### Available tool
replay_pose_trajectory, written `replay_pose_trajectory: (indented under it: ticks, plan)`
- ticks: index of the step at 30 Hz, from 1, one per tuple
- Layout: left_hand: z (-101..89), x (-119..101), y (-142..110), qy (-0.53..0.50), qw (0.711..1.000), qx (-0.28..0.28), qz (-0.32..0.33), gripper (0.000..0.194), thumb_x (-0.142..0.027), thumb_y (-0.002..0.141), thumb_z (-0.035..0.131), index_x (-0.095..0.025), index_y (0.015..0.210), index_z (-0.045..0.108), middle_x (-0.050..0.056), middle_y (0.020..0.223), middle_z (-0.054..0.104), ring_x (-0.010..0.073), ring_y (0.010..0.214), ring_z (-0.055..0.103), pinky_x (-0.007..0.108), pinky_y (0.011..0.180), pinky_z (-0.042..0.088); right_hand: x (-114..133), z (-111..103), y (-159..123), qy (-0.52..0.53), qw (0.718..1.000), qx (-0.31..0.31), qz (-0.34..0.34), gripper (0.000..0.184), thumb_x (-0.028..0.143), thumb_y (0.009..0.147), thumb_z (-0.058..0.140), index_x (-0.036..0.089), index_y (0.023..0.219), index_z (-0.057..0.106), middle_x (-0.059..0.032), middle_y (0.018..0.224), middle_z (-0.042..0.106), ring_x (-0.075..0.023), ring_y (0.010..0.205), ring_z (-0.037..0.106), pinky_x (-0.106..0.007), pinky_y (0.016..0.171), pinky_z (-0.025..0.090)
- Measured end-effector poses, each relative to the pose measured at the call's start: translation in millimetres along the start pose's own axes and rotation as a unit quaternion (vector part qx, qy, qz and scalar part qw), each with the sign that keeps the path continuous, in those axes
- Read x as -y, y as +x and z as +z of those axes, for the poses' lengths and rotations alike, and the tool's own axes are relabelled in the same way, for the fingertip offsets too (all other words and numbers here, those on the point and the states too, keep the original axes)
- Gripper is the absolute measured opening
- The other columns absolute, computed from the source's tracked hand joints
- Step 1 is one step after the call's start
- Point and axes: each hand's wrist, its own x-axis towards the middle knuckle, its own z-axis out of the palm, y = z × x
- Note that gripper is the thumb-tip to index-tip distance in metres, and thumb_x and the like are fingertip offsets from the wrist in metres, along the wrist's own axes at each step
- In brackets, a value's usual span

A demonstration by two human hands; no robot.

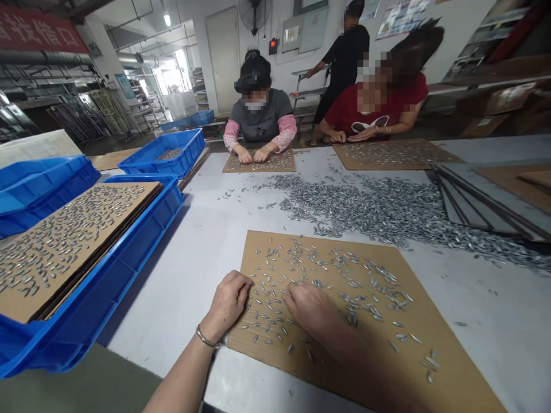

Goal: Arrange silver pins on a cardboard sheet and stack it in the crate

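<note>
In front of me a brown cardboard sheet [318, 355] lies on the white table, with many small silvery, spindle-shaped metal pieces [383, 272] scattered over it. On the left part they sit apart; elsewhere they clump and overlap. My left hand [230, 295], a bracelet at its wrist, rests at the sheet's left edge with its fingers curled together. Above the middle of the sheet, my right hand [310, 310] has its fingers drawn in to a pinch among the pieces. Whatever is between the fingertips of either hand is too small or hidden to make out.
A large heap of the same pieces [365, 201] spreads behind my sheet. At left, a blue crate [129, 281] holds stacked, piece-covered cardboard; more blue crates [172, 150] stand beyond. Stacked boards [486, 198] lie at right. Two people [262, 117] [379, 112] work across the table.
</note>
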Motion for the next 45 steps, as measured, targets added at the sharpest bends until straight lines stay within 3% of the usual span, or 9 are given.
replay_pose_trajectory:
  ticks: [3,6,14,19,25,30,34,40,45]
  plan:
    - [-1.6,3.8,-0.4,-0.001,1.0,-0.005,-0.006,0.022,-0.019,0.104,0.047,-0.022,0.105,0.069,0.006,0.101,0.068,0.018,0.095,0.065,0.031,0.088,0.053,10.9,-6.7,7.9,-0.017,0.997,0.063,0.048,0.029,0.016,0.099,0.046,0.021,0.082,0.068,-0.0094,0.085,0.074,-0.0213,0.074,0.065,-0.032,0.064,0.03]
    - [-1.1,5.6,-0.9,-0.002,1.0,-0.006,-0.006,0.023,-0.02,0.104,0.047,-0.021,0.104,0.069,0.006,0.101,0.068,0.0183,0.094,0.065,0.032,0.088,0.053,9.7,-15.4,10.5,0.001,0.996,0.068,0.054,0.028,0.016,0.098,0.048,0.021,0.077,0.066,-0.0069,0.082,0.074,-0.0183,0.072,0.064,-0.031,0.063,0.028]
    - [2.2,4.2,-2.1,-0.017,1.0,-0.01,0.005,0.025,-0.023,0.106,0.044,-0.022,0.106,0.069,0.007,0.101,0.067,0.0193,0.094,0.065,0.033,0.086,0.054,-27.1,-18.4,26.7,-0.034,0.997,-0.032,-0.066,0.024,0.013,0.094,0.049,0.021,0.075,0.06,-0.0042,0.078,0.069,-0.0177,0.073,0.06,-0.031,0.065,0.026]
    - [4.7,3.9,-2.6,-0.014,1.0,-0.006,0.013,0.026,-0.021,0.106,0.043,-0.021,0.104,0.068,0.008,0.099,0.067,0.0192,0.091,0.064,0.032,0.084,0.053,-23.5,-9.9,32.6,-0.086,0.989,-0.021,-0.117,0.023,0.009,0.093,0.049,0.02,0.082,0.066,-0.0064,0.082,0.072,-0.0191,0.074,0.063,-0.032,0.067,0.028]
    - [2.3,-1.5,0.1,-0.007,1.0,0.0,0.005,0.026,-0.019,0.104,0.043,-0.021,0.104,0.068,0.007,0.1,0.068,0.0191,0.093,0.065,0.032,0.087,0.053,-10.2,-15.3,29.2,-0.122,0.987,0.037,-0.095,0.025,0.009,0.095,0.051,0.02,0.083,0.069,-0.0092,0.089,0.075,-0.021,0.079,0.067,-0.032,0.066,0.029]
    - [-4.8,-24.8,22.1,0.096,0.992,0.086,-0.015,0.024,-0.019,0.103,0.045,-0.018,0.098,0.069,0.009,0.102,0.068,0.019,0.092,0.066,0.03,0.087,0.053,-12.5,-28.6,33.5,-0.088,0.992,0.063,-0.057,0.028,0.016,0.1,0.048,0.021,0.084,0.07,-0.0089,0.093,0.076,-0.0205,0.081,0.068,-0.032,0.065,0.027]
    - [3.5,-45.3,49.6,0.221,0.958,0.177,-0.054,0.027,-0.022,0.103,0.046,-0.015,0.097,0.071,0.012,0.104,0.071,0.022,0.094,0.069,0.031,0.085,0.054,-6.2,-33.1,40.3,-0.04,0.996,0.063,-0.057,0.022,0.02,0.101,0.052,0.021,0.093,0.071,-0.0083,0.101,0.076,-0.0207,0.09,0.069,-0.03,0.069,0.031]
    - [25.8,-53.2,73.1,0.266,0.939,0.2,-0.09,0.025,-0.017,0.097,0.051,-0.007,0.102,0.074,0.021,0.108,0.074,0.0299,0.099,0.073,0.037,0.084,0.057,6.8,-27.8,49.2,-0.026,0.995,0.097,-0.014,0.029,0.019,0.105,0.044,0.016,0.103,0.072,-0.014,0.108,0.076,-0.0232,0.093,0.071,-0.031,0.071,0.034]
    - [26.6,-53.7,78.4,0.278,0.93,0.222,-0.09,0.028,-0.012,0.095,0.049,-0.006,0.105,0.075,0.021,0.109,0.074,0.0296,0.102,0.073,0.036,0.087,0.057,-10.2,-25.2,55.6,0.02,0.998,0.065,0.005,0.032,0.024,0.107,0.041,0.017,0.097,0.071,-0.0132,0.105,0.075,-0.0235,0.098,0.07,-0.03,0.076,0.037]
